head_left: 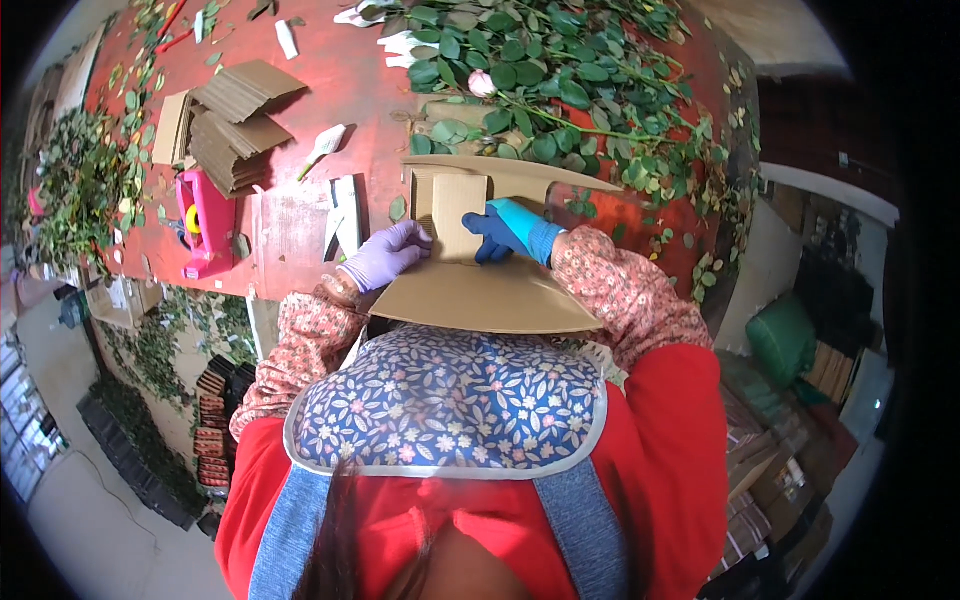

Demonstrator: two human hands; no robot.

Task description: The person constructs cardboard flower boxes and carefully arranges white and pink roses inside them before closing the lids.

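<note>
A brown cardboard sheet (487, 296) with raised flaps lies at the table edge in front of me, and a smaller corrugated cardboard piece (460, 214) rests on it. My left hand (388, 255), in a thin purple glove, has its curled fingers at the left edge of the cardboard; whether they pinch it is unclear. My right hand (506, 231), in a dark blue glove with a light blue cover over its back, touches the right side of the smaller piece with its fingers apart. Beyond the sheet lies a pale pink rose (481, 83) on a long leafy stem.
The red table (300, 82) bears a pink tape dispenser (206, 225), stacked corrugated pieces (232, 142), a white-netted flower bud (328, 142) and a white-handled tool (343, 225) left of my hands. Leafy stems (555, 60) heap at the far right.
</note>
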